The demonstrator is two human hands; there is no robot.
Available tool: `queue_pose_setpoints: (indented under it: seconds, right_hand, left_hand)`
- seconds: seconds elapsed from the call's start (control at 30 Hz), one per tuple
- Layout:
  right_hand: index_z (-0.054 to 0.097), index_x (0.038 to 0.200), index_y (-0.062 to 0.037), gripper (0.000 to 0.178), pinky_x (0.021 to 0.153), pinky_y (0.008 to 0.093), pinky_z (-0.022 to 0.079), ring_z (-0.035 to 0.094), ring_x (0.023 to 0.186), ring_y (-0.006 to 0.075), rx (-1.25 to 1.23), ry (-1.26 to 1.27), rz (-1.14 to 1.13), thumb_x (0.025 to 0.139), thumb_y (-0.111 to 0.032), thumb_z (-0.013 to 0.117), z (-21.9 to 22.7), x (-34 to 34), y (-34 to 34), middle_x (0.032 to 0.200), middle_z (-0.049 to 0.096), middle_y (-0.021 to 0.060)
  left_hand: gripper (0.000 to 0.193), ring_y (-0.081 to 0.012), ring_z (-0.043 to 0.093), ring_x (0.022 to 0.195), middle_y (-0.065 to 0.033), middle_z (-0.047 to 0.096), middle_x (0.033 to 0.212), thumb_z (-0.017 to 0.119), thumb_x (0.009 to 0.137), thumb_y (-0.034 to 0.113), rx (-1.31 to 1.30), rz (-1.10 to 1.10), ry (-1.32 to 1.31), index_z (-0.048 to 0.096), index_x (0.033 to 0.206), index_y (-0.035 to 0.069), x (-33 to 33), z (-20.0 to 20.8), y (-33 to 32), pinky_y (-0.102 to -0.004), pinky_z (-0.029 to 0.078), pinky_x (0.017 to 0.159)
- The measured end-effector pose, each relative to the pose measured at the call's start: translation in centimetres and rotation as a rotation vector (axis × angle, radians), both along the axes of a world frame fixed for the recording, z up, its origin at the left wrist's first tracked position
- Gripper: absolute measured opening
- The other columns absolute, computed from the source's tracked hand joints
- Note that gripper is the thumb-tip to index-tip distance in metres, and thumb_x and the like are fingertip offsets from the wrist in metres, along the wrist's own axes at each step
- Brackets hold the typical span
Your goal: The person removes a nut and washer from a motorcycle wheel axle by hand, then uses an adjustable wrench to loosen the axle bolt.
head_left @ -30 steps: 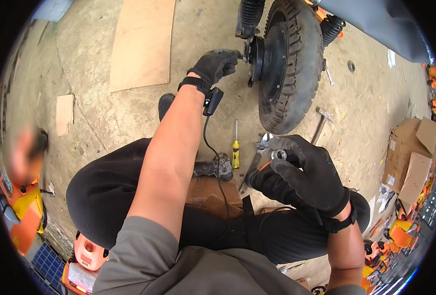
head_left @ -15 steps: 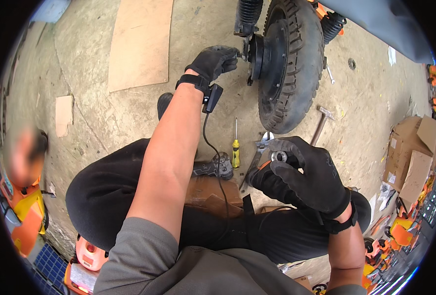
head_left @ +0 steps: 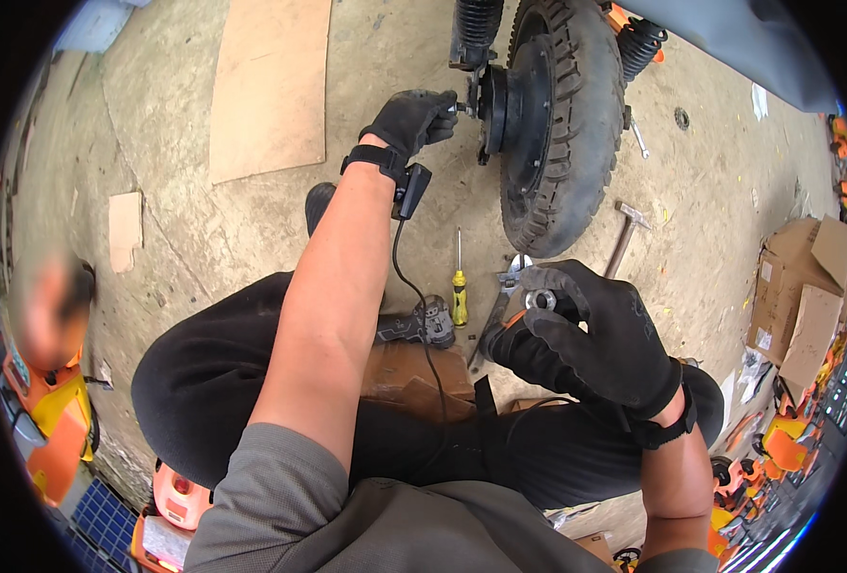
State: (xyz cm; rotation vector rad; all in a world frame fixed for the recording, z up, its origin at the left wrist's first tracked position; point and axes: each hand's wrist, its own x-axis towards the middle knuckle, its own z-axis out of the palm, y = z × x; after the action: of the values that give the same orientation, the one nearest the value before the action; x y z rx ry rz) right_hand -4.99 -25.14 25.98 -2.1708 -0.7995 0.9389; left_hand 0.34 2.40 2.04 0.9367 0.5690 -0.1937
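Note:
My left hand (head_left: 414, 122), in a black glove, reaches to the hub side of a wheel with a knobby black tyre (head_left: 576, 143). Its fingers are pinched at the axle end (head_left: 469, 108). A small shiny bit shows at the fingertips, too small to name. Nearer to me, my right hand (head_left: 605, 334), gloved too, is closed in a pinch on a silver ring-shaped metal piece (head_left: 540, 300), its hole facing up. Just beyond and left of this hand, an adjustable wrench (head_left: 500, 304) lies on the floor, partly hidden.
A yellow-handled screwdriver (head_left: 459, 296), a power tool (head_left: 423, 323), a hammer (head_left: 624, 234) and a small spanner (head_left: 639, 139) lie around the wheel. Flat cardboard (head_left: 269, 91) lies at the far left. An open carton (head_left: 791, 282) stands at right. Another person (head_left: 51, 306) is at the left edge.
My left fingertips have drawn back slightly from the hub, and a shiny bit now shows at them. My right hand keeps its pinch on the ring-shaped piece.

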Motion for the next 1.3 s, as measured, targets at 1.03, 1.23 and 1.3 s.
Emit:
queue_pose_setpoints:
  seconds: [1.03,1.23,1.3]
  right_hand:
    - [0.059,0.113,0.0014,0.033,0.063,0.0393,0.05,0.065,0.067,0.0359,0.015,-0.004,0.02,0.082,-0.008,0.067,-0.2,0.1,0.1,0.077,0.066,0.0199]
    - [0.059,0.113,0.0008,0.034,0.064,0.0402,0.05,0.065,0.07,0.037,0.013,-0.013,0.024,0.082,-0.008,0.067,-0.3,0.2,0.0,0.079,0.066,0.0202]
    - [0.059,0.113,0.0007,0.034,0.065,0.0406,0.05,0.065,0.071,0.0372,-0.001,-0.013,0.033,0.082,-0.008,0.067,-0.1,0.2,0.1,0.08,0.066,0.0202]
  left_hand:
    - [0.02,-0.0195,0.065,0.089,-0.0075,0.066,0.096,0.063,0.094,0.008,-0.064,-0.112,-0.302,0.061,0.112,0.001,-0.5,-4.5,1.4,-0.0335,0.056,0.088]
    - [0.029,-0.021,0.064,0.096,-0.0078,0.064,0.103,0.062,0.095,0.008,-0.161,0.048,-0.17,0.056,0.122,-0.001,-1.0,-1.7,-0.4,-0.0355,0.054,0.094]
    - [0.031,-0.0213,0.064,0.096,-0.0079,0.063,0.105,0.06,0.096,0.01,-0.147,0.072,-0.22,0.053,0.125,-0.001,-1.2,-1.5,-0.7,-0.0359,0.054,0.094]
